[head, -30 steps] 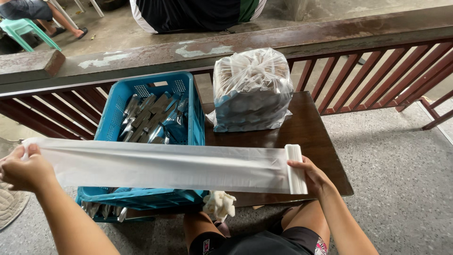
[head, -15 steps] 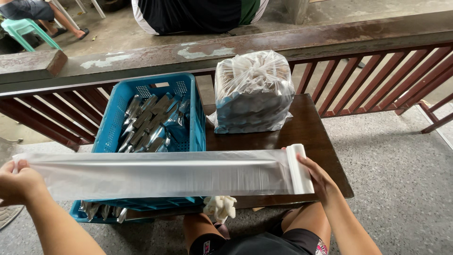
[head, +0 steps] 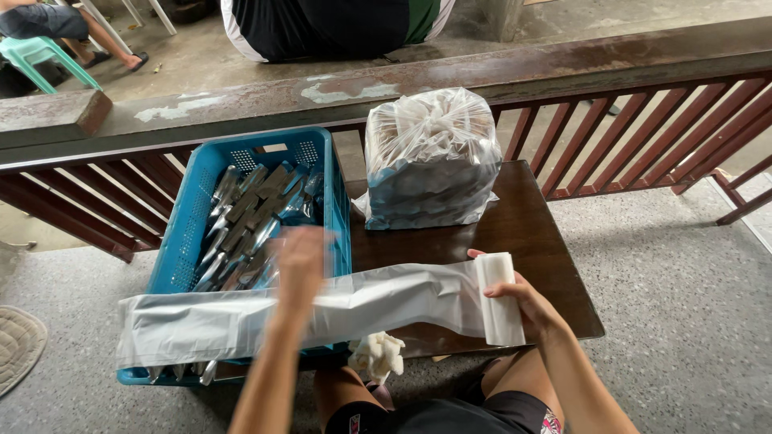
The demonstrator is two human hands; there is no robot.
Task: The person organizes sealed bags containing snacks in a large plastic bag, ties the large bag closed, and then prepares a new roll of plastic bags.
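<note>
While unrolled across the table front: plastic sheet (head: 241, 317), pale and translucent, running from a roll to a loose left end draped over the crate's near edge.
Roll (head: 498, 297): white, upright, at the sheet's right end above the table's near right part.
Right hand (head: 527, 304): wrapped around the roll, thumb and fingers closed on it.
Left hand (head: 299, 261): motion-blurred above the sheet's middle; spread or closed cannot be told.
Blue crate (head: 189, 221): filled with metal cutlery (head: 249, 225) lying lengthwise; near end hidden under the sheet.
Tied clear bag (head: 430, 161): on the dark table (head: 531, 233), holding stacked pale items, too unclear to name.
White cloth (head: 376, 354): at the table's near edge, partly hidden.
Change from half a second earlier: left hand off the sheet's left end, now mid-sheet; sheet slack, no longer taut.
</note>
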